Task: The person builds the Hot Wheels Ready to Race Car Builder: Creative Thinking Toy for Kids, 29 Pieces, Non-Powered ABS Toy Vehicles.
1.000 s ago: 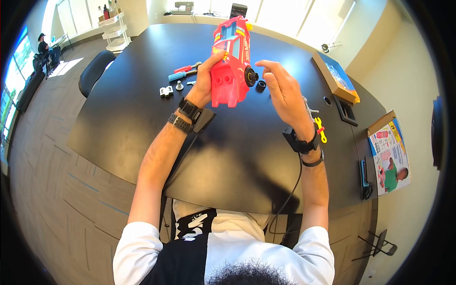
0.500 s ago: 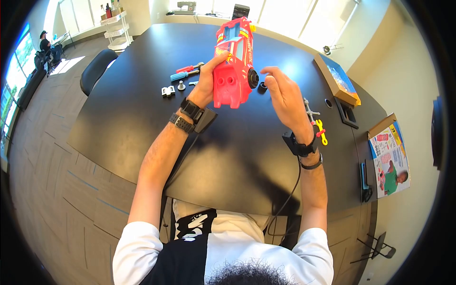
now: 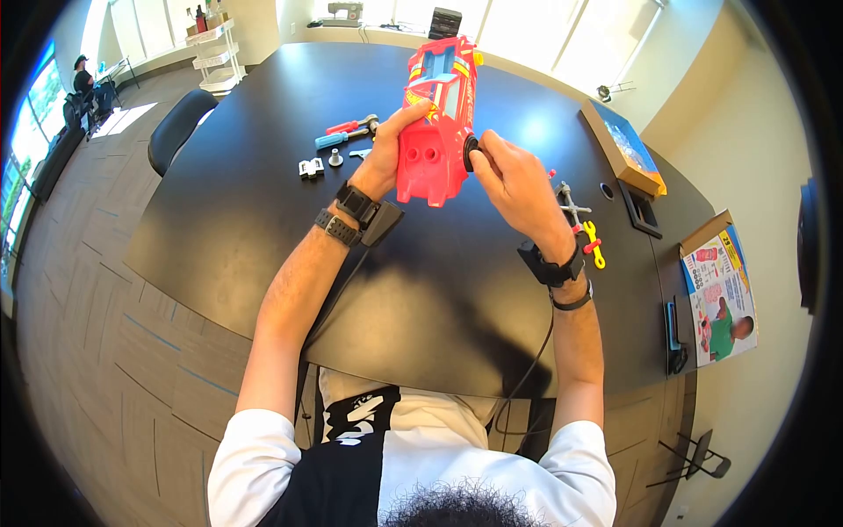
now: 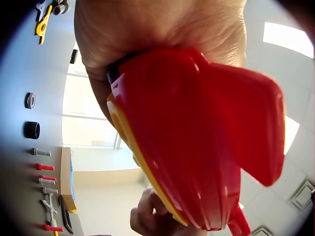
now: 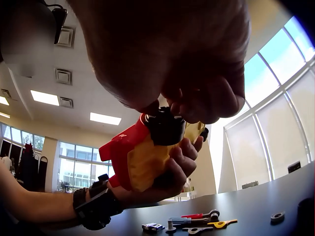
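A red toy car [image 3: 436, 132] with pale blue windows is held up above the dark table by my left hand [image 3: 383, 156], which grips its side. Its yellow underside [image 5: 147, 164] shows in the right wrist view. On the car's right side sits a black wheel [image 5: 165, 132]. My right hand [image 3: 522, 186] pinches that wheel between thumb and fingers, its knuckles bent. In the left wrist view the red body [image 4: 187, 132] covers most of the left fingers.
Left of the car lie a blue-handled screwdriver [image 3: 332, 140], a white block [image 3: 310, 169] and a grey peg [image 3: 335, 159]. Toward the right are a yellow wrench [image 3: 595, 246], a grey cross-shaped piece [image 3: 571, 204], an open cardboard tray [image 3: 645, 171] and a printed box [image 3: 722, 299]. A loose black ring [image 4: 32, 130] stands on the table.
My right hand has moved left to the car, and its fingers have closed on the black wheel. The car in my left hand has shifted slightly right and toward me.
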